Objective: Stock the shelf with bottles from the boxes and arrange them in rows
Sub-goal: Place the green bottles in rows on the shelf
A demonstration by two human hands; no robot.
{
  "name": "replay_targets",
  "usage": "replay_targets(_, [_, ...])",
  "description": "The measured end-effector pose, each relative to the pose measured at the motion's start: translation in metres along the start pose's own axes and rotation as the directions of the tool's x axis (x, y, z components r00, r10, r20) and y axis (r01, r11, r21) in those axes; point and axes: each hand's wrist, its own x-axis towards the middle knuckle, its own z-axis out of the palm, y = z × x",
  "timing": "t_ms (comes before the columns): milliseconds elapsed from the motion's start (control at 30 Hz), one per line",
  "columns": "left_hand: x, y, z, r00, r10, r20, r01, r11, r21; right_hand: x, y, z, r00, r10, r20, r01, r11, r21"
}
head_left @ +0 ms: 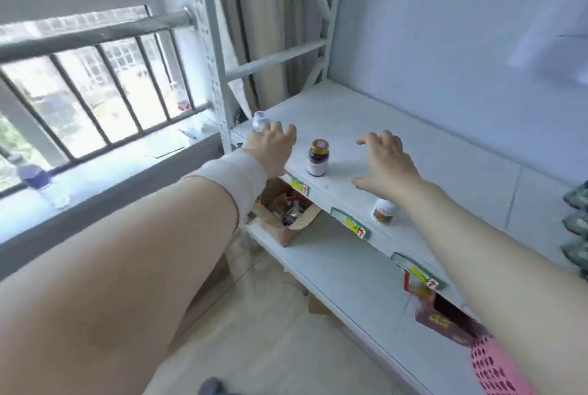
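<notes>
My left hand grips a small white bottle at the near left corner of the white shelf; only the bottle's cap and top show past my fingers. A dark brown bottle with a gold cap stands upright on the shelf between my hands. My right hand hovers over the shelf with fingers spread and holds nothing. Just under its wrist stands a white bottle with a brown label, near the shelf's front edge.
An open cardboard box with items sits on the lower shelf at the left. A dark red box lies on that lower shelf to the right. Stacked green packs sit at the far right. A barred window and sill lie to the left.
</notes>
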Motion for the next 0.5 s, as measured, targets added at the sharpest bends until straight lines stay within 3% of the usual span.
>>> replay_targets(200, [-0.059,-0.203,0.056,0.950,-0.301,0.084,0.304,0.952,-0.031,0.078,-0.202,0.080,0.967,-0.236,0.096,0.235,0.972,0.027])
replay_targets(367, [-0.122,-0.342,0.120,0.813,-0.515,0.272,0.549,0.833,-0.062,0.103,-0.341,0.156,0.877,-0.396,0.273,0.390,0.918,0.079])
replay_targets(500, [-0.144,-0.395,0.171,0.709,-0.579,0.403,0.664,0.741,-0.104,0.120,-0.403,0.215,0.806,-0.451,0.385,0.458,0.885,0.077])
